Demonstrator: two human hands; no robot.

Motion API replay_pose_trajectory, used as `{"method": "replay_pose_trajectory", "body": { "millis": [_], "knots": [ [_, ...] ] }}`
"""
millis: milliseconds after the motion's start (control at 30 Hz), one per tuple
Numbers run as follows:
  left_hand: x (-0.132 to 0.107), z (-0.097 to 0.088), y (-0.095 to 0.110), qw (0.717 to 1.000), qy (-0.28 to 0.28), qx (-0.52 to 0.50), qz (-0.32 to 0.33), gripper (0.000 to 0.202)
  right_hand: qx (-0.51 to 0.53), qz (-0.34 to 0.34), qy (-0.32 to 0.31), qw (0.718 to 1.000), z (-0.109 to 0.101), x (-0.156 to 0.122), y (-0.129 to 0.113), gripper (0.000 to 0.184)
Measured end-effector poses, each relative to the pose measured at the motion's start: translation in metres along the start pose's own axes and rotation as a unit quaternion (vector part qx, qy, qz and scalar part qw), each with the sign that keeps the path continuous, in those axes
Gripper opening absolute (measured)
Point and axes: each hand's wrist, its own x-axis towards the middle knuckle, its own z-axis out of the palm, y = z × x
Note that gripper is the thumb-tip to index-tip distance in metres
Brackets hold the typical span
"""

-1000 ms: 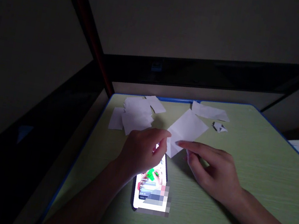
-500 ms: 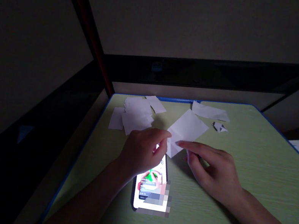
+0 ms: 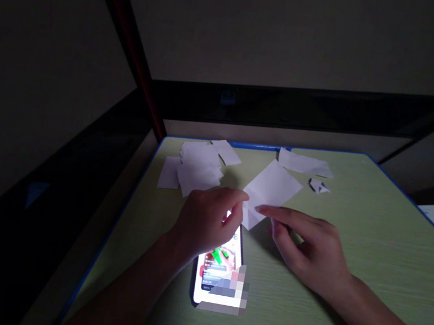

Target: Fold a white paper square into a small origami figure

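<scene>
A white square sheet of paper [image 3: 272, 187] lies on the green table [image 3: 352, 253], turned like a diamond. My left hand [image 3: 206, 221] pinches its near corner between thumb and forefinger, above a lit phone [image 3: 218, 275]. My right hand [image 3: 306, 248] rests beside it, forefinger stretched out onto the same near corner, the other fingers curled under. The room is dim, and the phone screen is the brightest thing in view.
A loose pile of white paper pieces [image 3: 197, 167] lies at the table's far left corner. Another sheet [image 3: 303, 162] and a small crumpled scrap [image 3: 317, 186] sit at the far edge. A dark metal frame [image 3: 293, 109] runs behind the table.
</scene>
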Motion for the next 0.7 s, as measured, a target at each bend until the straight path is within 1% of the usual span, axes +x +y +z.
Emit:
{"method": "replay_pose_trajectory", "body": {
  "millis": [533,700],
  "knots": [
    [-0.0001,-0.0010,0.0001,1.000,-0.004,0.007,0.006,0.013,-0.001,0.003,-0.003,1.000,0.0000,0.0001,-0.0005,0.027],
    [-0.0001,-0.0007,0.0002,1.000,-0.004,-0.005,0.002,0.014,-0.005,-0.003,0.000,1.000,0.0001,-0.0002,-0.0004,0.026]
  ]
}}
